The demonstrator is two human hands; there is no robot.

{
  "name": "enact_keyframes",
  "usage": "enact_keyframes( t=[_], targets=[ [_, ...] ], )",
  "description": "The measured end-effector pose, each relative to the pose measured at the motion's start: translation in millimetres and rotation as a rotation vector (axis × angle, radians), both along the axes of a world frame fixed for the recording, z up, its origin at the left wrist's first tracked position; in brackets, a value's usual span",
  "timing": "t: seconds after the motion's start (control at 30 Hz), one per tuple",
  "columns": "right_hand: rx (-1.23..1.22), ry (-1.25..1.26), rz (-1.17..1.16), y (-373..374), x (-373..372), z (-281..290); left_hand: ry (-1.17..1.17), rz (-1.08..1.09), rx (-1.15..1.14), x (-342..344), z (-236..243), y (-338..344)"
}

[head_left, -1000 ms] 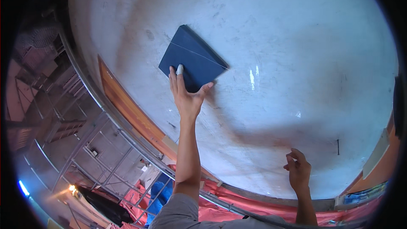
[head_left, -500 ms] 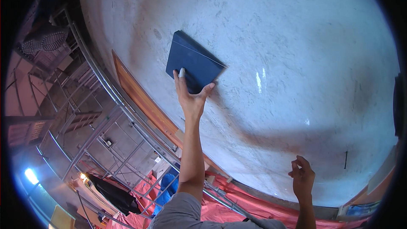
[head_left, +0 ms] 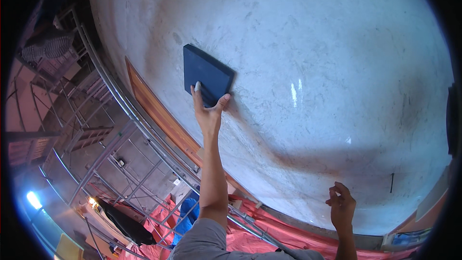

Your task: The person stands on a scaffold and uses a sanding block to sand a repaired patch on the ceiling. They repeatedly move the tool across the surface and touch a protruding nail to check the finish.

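Against a pale, scuffed plaster wall surface (head_left: 327, 82) I see a dark blue, square flat pad (head_left: 207, 67) with a thick edge. My left hand (head_left: 208, 110) grips its lower corner, thumb on the right side and fingers spread over its face. A pale wrap or cap covers one fingertip. How closely the pad meets the plaster cannot be made out. At the lower right, my right hand (head_left: 342, 207) is raised near the same surface. Its fingers are loosely bent and slightly apart, and nothing shows in them.
Metal scaffold rails (head_left: 139, 120) run along the left, beyond a brown wooden strip (head_left: 154, 108) bordering the plaster. Red sheeting (head_left: 260, 221) and a blue cloth (head_left: 188, 214) lie below. A dark garment (head_left: 127, 221) hangs at lower left, near a bright lamp (head_left: 33, 200).
My left hand has moved left with the blue pad, whose top corner is now a little lower and whose thick edge is turned differently. My right hand has shifted slightly down.
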State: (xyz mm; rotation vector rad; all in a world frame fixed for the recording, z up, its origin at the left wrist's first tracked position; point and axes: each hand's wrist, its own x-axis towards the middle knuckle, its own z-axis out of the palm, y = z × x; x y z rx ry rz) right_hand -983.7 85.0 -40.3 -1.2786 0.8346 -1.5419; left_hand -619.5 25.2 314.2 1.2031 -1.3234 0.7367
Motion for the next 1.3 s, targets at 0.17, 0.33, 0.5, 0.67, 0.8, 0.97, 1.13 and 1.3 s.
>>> enact_keyframes(
  t=[0.17,0.33,0.5,0.67,0.8,0.97,1.13,1.3],
  targets=[
    [0.044,0.022,0.017,9,5,2,0.007,-0.017,-0.014,-8,20,0],
    [0.024,0.017,0.023,16,7,3,-0.05,0.061,-0.023,-8,47,0],
    [0.022,0.031,0.008,19,4,5,-0.052,0.045,-0.038,-12,59,1],
    [0.064,0.009,0.011,22,0,4,-0.074,0.054,-0.049,-7,61,0],
    [0.072,0.031,-0.007,25,-6,2,-0.004,-0.012,-0.068,5,58,-2],
    [0.106,0.027,-0.027,28,-7,1,0.044,-0.052,-0.08,24,48,2],
    [0.079,0.039,-0.039,32,-4,4,0.048,-0.048,-0.091,36,53,1],
    [0.087,0.08,-0.052,37,3,5,0.01,-0.006,-0.09,39,83,1]
  ],
)
